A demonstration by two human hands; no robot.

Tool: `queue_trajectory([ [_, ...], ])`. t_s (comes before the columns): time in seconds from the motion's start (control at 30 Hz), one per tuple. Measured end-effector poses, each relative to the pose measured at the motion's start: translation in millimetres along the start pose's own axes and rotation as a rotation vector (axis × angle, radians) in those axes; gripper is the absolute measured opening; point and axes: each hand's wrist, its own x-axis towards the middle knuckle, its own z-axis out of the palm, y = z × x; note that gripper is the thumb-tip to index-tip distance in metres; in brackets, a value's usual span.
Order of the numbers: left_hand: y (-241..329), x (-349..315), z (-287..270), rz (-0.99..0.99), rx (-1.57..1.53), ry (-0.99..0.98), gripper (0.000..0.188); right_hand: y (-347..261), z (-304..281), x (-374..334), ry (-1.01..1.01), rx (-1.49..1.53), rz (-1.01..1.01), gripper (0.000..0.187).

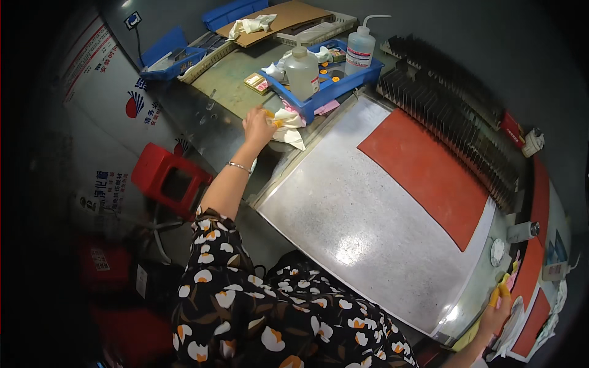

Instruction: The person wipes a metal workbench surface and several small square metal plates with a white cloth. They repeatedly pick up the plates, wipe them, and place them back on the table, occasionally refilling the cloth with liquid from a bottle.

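My left hand (pixel 258 126) reaches to the far left part of the work surface, with yellow covers on its fingertips. Its fingers are closed at the edge of a crumpled white cloth (pixel 289 127) beside a blue tray (pixel 372 76). At the lower right my right hand (pixel 496 314) also wears yellow fingertip covers. Its fingers look stretched out and slightly apart, close to a yellow and pink cloth (pixel 513 273). Between my arms lies a grey-white speckled mat (pixel 331 202), partly covered by a reddish-brown sheet (pixel 429 178).
Two squeeze bottles, one translucent (pixel 303 75) and one with a bent spout (pixel 360 49), stand in the tray. A rack of thin dark plates (pixel 451 122) lines the far right. A metal container (pixel 523 231) stands nearer. A red stool (pixel 169 175) is at left.
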Motion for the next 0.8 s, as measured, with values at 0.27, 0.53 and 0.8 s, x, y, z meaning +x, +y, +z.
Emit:
queue_trajectory([
  [0.27,113.9,-63.2,-70.8,-0.054,-1.391,-0.622,0.015,-212.6,120.0,28.5,-0.460,0.895,-0.169,0.081],
  [0.53,178.5,-95.5,-83.0,-0.090,-1.439,-1.188,0.018,-252.3,151.4,52.1,-0.998,1.176,0.403,0.032],
  [0.8,205.0,-105.0,-68.9,0.305,-1.240,-1.617,0.012,-181.7,94.5,37.3,-0.440,1.177,0.115,0.053],
])
